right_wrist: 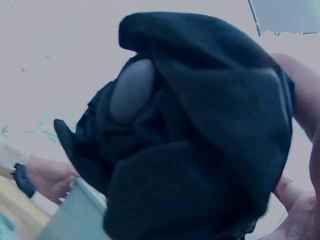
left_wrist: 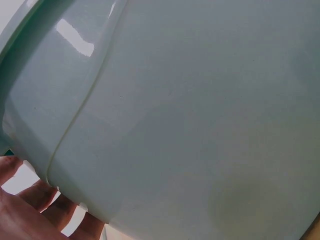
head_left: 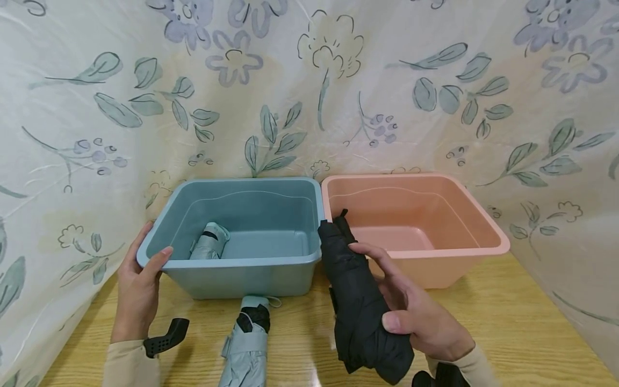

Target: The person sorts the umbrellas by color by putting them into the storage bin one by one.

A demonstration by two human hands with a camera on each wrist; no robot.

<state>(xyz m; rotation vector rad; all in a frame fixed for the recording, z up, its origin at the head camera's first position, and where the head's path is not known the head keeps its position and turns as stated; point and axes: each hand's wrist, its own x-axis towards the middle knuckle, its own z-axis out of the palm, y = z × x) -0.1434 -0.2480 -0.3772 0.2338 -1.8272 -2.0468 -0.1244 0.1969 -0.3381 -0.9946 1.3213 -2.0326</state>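
My left hand (head_left: 137, 293) grips the left front corner of a blue plastic bin (head_left: 246, 280), its thumb over the rim. In the left wrist view the fingertips (left_wrist: 62, 212) rest along the edge of the bin's smooth wall (left_wrist: 190, 110). My right hand (head_left: 423, 314) holds a folded black umbrella (head_left: 358, 306), thumb on one side and fingers on the other. The umbrella tilts, its narrow strapped end overlapping the gap between the bins. Its bunched cloth and round end (right_wrist: 132, 92) fill the right wrist view. A folded light-blue umbrella (head_left: 211, 244) lies inside the blue bin.
A pink bin (head_left: 435, 263) stands right against the blue one. Another light-blue folded umbrella (head_left: 246, 344) with a black band lies on the wooden table (head_left: 508, 322) in front. Floral sheeting (head_left: 348, 107) hangs behind the bins and along both sides.
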